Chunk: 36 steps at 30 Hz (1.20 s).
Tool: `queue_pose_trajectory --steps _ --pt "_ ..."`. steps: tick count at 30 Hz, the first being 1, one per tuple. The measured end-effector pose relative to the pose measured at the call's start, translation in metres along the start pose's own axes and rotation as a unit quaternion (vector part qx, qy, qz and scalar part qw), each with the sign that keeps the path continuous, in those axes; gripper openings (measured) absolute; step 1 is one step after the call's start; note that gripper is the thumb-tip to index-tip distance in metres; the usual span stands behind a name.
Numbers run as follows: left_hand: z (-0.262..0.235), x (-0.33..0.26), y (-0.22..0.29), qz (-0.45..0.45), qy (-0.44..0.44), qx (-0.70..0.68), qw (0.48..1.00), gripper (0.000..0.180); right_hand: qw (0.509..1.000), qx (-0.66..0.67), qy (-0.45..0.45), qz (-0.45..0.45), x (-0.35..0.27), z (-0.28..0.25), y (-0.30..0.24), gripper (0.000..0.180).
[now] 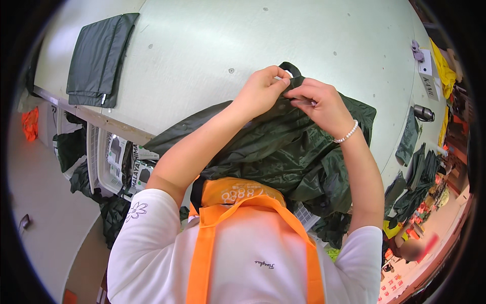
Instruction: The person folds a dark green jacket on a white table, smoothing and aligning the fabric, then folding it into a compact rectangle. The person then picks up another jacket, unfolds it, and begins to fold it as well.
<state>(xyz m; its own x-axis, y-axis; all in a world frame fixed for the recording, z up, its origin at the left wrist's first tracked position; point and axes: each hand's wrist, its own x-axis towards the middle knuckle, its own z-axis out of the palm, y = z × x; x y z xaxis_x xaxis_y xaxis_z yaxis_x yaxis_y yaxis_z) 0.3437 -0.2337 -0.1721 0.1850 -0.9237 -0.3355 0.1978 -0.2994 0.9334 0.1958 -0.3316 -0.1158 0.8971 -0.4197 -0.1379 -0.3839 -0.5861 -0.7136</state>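
A large, crumpled piece of dark green shiny fabric (283, 147) lies over the near edge of the table, some of it hanging toward my waist. At its far end a narrow band of the same cloth curls up in a small loop (290, 68). My left hand (260, 93) is closed, pinching this band between thumb and fingers, with a bit of white showing beside it. Close on its right, my right hand (324, 104) is also closed on the fabric near the band. Something small and pale shows at its fingers, too small to name.
A folded dark green fabric piece (96, 58) lies at the table's far left. Under the left edge stands a white crate (105, 167) with printed packages. On the right are a dark bottle (424, 113), a white box (429, 76) and more dark cloth (417, 177).
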Motion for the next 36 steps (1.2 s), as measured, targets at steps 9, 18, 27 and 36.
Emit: queue_pose_trajectory --steps 9,18,27,36 --pt "-0.003 -0.005 -0.001 -0.004 -0.010 -0.045 0.999 0.018 0.971 0.169 0.085 0.146 -0.001 0.020 0.004 0.008" --pt "0.002 -0.019 -0.014 0.162 0.042 0.060 0.984 0.028 0.928 0.274 0.130 0.217 -0.007 0.029 0.007 0.015" --pt "0.012 -0.018 -0.005 0.095 0.062 0.124 0.986 0.022 0.935 0.280 0.107 0.192 -0.008 0.022 -0.014 0.016" --pt "0.015 -0.022 -0.015 0.058 0.103 -0.052 0.992 0.012 0.983 -0.033 0.075 0.162 -0.032 -0.003 -0.012 0.021"
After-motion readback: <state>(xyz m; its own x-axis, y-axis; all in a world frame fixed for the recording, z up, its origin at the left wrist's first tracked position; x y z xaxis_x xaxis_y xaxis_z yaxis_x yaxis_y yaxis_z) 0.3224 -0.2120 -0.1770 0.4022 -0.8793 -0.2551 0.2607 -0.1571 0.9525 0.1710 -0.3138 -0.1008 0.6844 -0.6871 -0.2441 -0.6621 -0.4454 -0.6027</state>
